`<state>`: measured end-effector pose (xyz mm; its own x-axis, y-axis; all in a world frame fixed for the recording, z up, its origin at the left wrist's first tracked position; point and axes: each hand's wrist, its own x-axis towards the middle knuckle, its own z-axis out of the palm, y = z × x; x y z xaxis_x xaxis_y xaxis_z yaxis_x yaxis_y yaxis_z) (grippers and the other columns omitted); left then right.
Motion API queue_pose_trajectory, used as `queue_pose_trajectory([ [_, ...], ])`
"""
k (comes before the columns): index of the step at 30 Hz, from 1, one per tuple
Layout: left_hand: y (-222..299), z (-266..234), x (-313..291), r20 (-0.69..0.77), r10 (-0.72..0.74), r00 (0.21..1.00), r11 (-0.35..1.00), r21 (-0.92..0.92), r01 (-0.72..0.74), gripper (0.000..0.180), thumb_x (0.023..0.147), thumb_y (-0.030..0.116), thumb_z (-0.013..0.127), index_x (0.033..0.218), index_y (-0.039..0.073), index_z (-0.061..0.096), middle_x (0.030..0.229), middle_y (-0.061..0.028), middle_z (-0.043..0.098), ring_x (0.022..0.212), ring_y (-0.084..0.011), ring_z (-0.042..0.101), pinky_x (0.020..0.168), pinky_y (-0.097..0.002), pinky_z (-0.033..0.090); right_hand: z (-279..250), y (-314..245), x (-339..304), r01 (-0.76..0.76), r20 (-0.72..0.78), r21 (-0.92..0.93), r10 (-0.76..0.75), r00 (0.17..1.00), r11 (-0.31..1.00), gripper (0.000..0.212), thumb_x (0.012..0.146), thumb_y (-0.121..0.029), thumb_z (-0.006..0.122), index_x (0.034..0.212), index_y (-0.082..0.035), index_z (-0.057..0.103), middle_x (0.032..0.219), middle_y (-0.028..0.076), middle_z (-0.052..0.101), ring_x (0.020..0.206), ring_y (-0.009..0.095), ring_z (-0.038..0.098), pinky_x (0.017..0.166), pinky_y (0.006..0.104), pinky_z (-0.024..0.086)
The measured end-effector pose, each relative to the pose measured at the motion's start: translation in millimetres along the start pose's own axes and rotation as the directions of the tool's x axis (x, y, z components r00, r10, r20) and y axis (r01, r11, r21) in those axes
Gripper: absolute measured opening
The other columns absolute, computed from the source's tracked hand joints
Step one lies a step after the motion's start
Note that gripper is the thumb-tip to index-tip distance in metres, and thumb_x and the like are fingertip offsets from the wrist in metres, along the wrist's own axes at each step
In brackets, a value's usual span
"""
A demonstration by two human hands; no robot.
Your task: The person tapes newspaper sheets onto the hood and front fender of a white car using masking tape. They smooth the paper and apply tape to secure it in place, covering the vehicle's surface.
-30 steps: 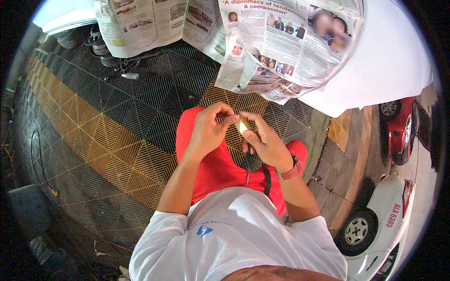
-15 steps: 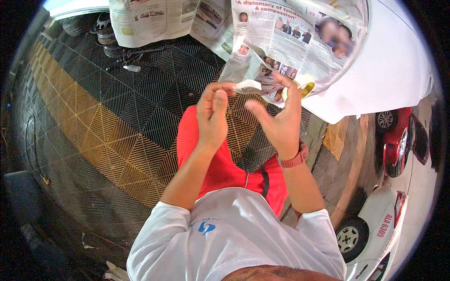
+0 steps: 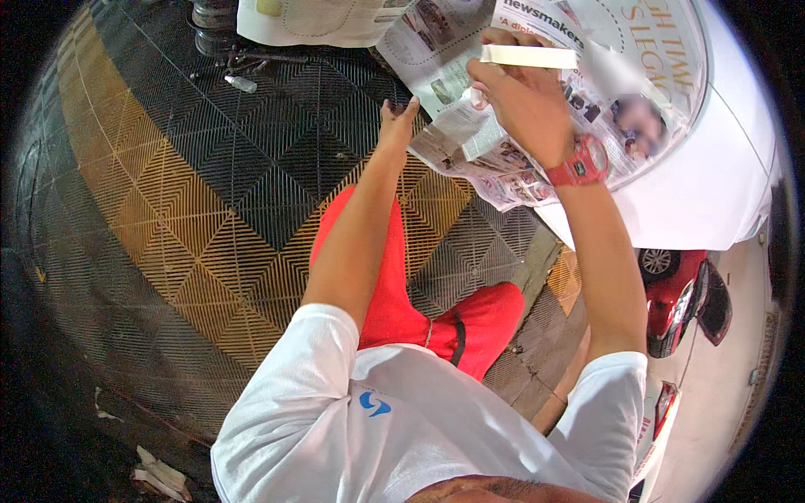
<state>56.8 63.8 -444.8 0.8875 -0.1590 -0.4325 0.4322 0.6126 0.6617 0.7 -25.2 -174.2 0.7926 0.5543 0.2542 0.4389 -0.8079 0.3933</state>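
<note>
Cream tape roll [image 3: 530, 57] in R hand [image 3: 530, 107] nr newspaper [image 3: 610, 88] w/ gold/black print.

Car workshop: newspaper [image 3: 605, 80] on white bodywork [image 3: 662, 201].

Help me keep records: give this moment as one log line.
right hand: holds cream tape roll over newspaper | left hand: open, beside newspaper edge
</note>
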Motion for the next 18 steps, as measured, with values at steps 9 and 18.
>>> queue_pose_trajectory([
  [9,-9.7,-6.1,11.0,0.378,-0.103,0.92,0.987,-0.078,0.143,0.03,0.1,0.022,0.074,0.124,0.007,0.067,0.111,-0.0025,0.072,0.101,-0.017,0.066,0.09,-0.0388,0.054,44.4,16.7,28.3,0.198,0.054,0.062,-0.201,0.978,0.978,0.036,0.096,-0.033,0.065,0.126,-0.012,0.07,0.136,0.008,0.067,0.132,0.032,0.055,0.113,0.0417,0.043],
  [18,-0.5,-21.0,-2.6,0.426,-0.142,0.893,0.98,-0.064,0.186,0.025,0.1,0.024,0.073,0.118,0.005,0.071,0.115,-0.0033,0.073,0.112,-0.0187,0.063,0.102,-0.0412,0.048,74.7,35.0,42.4,0.293,0.206,-0.262,-0.244,0.948,0.919,0.031,0.094,-0.027,0.063,0.121,-0.013,0.065,0.137,0.01,0.065,0.131,0.035,0.055,0.113,0.0438,0.045],
])
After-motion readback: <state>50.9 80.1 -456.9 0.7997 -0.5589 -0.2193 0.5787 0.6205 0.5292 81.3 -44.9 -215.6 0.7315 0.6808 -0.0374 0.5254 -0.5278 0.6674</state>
